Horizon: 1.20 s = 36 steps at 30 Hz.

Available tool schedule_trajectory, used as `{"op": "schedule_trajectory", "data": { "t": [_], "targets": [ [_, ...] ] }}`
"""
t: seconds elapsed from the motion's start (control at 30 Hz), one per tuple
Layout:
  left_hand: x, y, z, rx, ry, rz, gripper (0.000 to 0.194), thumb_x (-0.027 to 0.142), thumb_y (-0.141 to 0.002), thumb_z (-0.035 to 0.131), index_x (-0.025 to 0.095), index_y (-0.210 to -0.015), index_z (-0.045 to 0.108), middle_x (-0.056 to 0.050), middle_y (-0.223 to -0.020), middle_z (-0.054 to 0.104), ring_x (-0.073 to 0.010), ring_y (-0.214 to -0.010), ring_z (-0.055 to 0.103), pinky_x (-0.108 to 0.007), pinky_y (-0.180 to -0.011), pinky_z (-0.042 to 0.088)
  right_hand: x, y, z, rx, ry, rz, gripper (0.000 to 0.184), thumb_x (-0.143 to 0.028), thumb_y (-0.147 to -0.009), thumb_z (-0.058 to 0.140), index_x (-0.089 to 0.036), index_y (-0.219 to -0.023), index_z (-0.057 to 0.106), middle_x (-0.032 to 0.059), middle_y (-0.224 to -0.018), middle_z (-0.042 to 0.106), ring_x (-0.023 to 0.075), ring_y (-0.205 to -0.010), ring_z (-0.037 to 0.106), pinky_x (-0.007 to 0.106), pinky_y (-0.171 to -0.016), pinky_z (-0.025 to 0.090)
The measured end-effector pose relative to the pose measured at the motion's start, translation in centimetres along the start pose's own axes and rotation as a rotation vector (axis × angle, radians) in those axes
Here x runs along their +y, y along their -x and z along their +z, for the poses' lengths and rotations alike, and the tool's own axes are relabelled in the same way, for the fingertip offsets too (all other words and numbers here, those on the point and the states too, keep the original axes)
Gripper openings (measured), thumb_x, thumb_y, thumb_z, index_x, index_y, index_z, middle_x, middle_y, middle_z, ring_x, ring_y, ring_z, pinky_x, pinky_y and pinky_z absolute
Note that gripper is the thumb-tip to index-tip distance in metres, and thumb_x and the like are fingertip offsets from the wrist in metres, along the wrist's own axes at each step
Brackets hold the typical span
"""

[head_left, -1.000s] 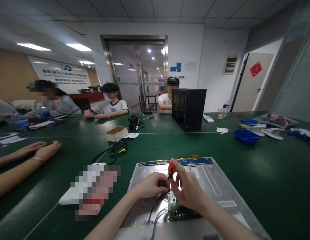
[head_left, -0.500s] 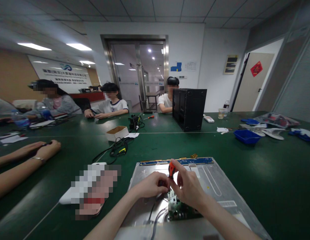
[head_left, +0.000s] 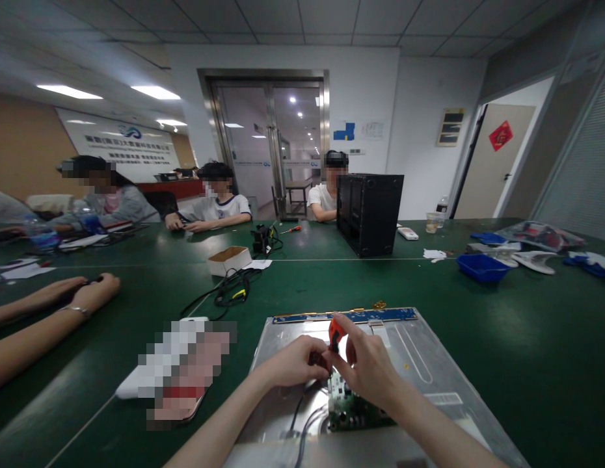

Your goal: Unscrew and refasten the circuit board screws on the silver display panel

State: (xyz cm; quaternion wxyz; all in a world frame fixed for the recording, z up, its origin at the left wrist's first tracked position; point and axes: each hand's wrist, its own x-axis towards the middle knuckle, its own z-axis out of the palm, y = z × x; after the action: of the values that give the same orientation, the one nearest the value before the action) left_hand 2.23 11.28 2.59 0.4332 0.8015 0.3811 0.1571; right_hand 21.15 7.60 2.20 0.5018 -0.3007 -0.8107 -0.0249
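An orange and black screwdriver [head_left: 336, 333] stands nearly upright over a green circuit board [head_left: 349, 409]. My right hand [head_left: 373, 364] is closed on its handle, with the index finger resting at the top. The fingers of my left hand [head_left: 297, 361] are pinched together low at the shaft, where they hide its lower part. Where the tip sits cannot be made out. Beneath both hands lies a flat silver metal panel [head_left: 404, 351] with a blue strip board [head_left: 395, 314] along its far edge. Dark cables [head_left: 305, 432] run across the panel left of the circuit board.
Left of the panel lie blurred white and pink items [head_left: 190, 364]. Beyond are black cables [head_left: 234, 286], a small open box [head_left: 229, 260] and a black computer case [head_left: 371, 214]. A blue tray [head_left: 483, 268] is at right. Another person's hands [head_left: 95, 292] rest at left; other people sit opposite.
The screwdriver handle has turned slightly between my right fingers, showing more orange now. Both hands stay in nearly the same place.
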Motion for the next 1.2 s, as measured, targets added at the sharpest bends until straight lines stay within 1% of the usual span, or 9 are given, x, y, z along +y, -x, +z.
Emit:
{"op": "schedule_trajectory", "data": {
  "t": [0.2,0.27,0.37,0.5,0.63,0.8,0.93,1.1,1.2],
  "targets": [
    [-0.9,-0.2,0.2,-0.008,0.019,0.011,0.009,0.015,-0.067,0.070,0.016,-0.076,0.069,0.003,-0.073,0.063,-0.0154,-0.070,0.056,-0.024,-0.066,0.042,-0.1,0.2,-0.1,-0.036,-0.038,0.040,0.060,-0.025,-0.102,0.041,-0.018,-0.157,0.017,-0.0027,-0.062,0.064,0.0152,-0.044,0.058,0.025,-0.043,0.036],
    [-1.2,-0.3,0.3,-0.017,0.029,0.010,0.009,0.015,-0.068,0.069,0.016,-0.077,0.070,0.002,-0.074,0.064,-0.0156,-0.070,0.057,-0.024,-0.066,0.042,-0.2,0.3,-0.2,-0.059,-0.049,0.054,0.064,-0.022,-0.100,0.041,-0.017,-0.158,0.014,-0.0021,-0.062,0.065,0.0154,-0.043,0.057,0.025,-0.043,0.035],
    [-1.2,-0.2,0.4,-0.019,0.042,0.012,0.010,0.014,-0.068,0.067,0.016,-0.078,0.070,0.002,-0.074,0.065,-0.0152,-0.070,0.057,-0.023,-0.066,0.043,-0.3,0.3,-0.2,-0.072,-0.027,0.060,0.066,-0.020,-0.099,0.041,-0.016,-0.158,0.012,-0.0037,-0.058,0.062,0.0150,-0.040,0.053,0.025,-0.043,0.033],
    [-0.8,-0.1,0.2,-0.008,0.040,0.009,0.010,0.013,-0.067,0.067,0.016,-0.075,0.070,0.003,-0.070,0.063,-0.0141,-0.067,0.055,-0.023,-0.065,0.042,-0.3,0.2,-0.1,-0.051,-0.006,0.050,0.065,-0.019,-0.098,0.041,-0.015,-0.157,0.014,-0.0054,-0.057,0.058,0.0143,-0.040,0.050,0.025,-0.042,0.031],
    [-0.5,-0.1,0.0,0.000,0.025,0.010,0.010,0.014,-0.065,0.069,0.017,-0.074,0.071,0.003,-0.070,0.063,-0.0143,-0.068,0.054,-0.023,-0.064,0.042,-0.1,0.1,0.0,-0.019,0.005,0.040,0.064,-0.019,-0.097,0.045,-0.019,-0.155,0.018,-0.0072,-0.060,0.054,0.0125,-0.040,0.047,0.024,-0.043,0.034],
    [-0.8,-0.3,0.0,-0.025,0.038,0.015,0.007,0.016,-0.066,0.069,0.017,-0.073,0.070,0.002,-0.071,0.064,-0.0150,-0.069,0.057,-0.022,-0.064,0.044,0.2,0.3,0.1,-0.008,0.008,0.055,0.067,-0.021,-0.095,0.051,-0.019,-0.154,0.022,-0.0054,-0.066,0.057,0.0113,-0.041,0.046,0.023,-0.043,0.038],
    [-0.6,-0.2,0.0,-0.025,0.035,0.012,0.009,0.014,-0.066,0.068,0.017,-0.073,0.070,0.003,-0.069,0.063,-0.0147,-0.068,0.056,-0.022,-0.063,0.043,0.2,0.3,0.0,-0.025,-0.009,0.051,0.065,-0.020,-0.096,0.049,-0.020,-0.154,0.021,-0.0048,-0.067,0.058,0.0122,-0.042,0.048,0.024,-0.044,0.041],
    [0.0,0.0,-0.1,-0.008,0.014,0.003,0.013,0.013,-0.065,0.068,0.018,-0.077,0.072,0.003,-0.071,0.064,-0.0150,-0.070,0.054,-0.024,-0.067,0.042,0.1,0.1,0.0,-0.013,-0.020,0.012,0.064,-0.021,-0.097,0.048,-0.020,-0.154,0.020,-0.0029,-0.071,0.061,0.0130,-0.045,0.051,0.024,-0.045,0.043],
    [0.2,0.0,-0.2,-0.007,0.012,-0.001,0.014,0.012,-0.066,0.068,0.018,-0.078,0.072,0.003,-0.073,0.064,-0.0153,-0.071,0.054,-0.024,-0.068,0.043,0.2,0.1,0.1,-0.020,-0.014,0.015,0.063,-0.021,-0.098,0.047,-0.021,-0.155,0.020,-0.0025,-0.072,0.062,0.0129,-0.046,0.051,0.024,-0.047,0.044]
  ]
}}
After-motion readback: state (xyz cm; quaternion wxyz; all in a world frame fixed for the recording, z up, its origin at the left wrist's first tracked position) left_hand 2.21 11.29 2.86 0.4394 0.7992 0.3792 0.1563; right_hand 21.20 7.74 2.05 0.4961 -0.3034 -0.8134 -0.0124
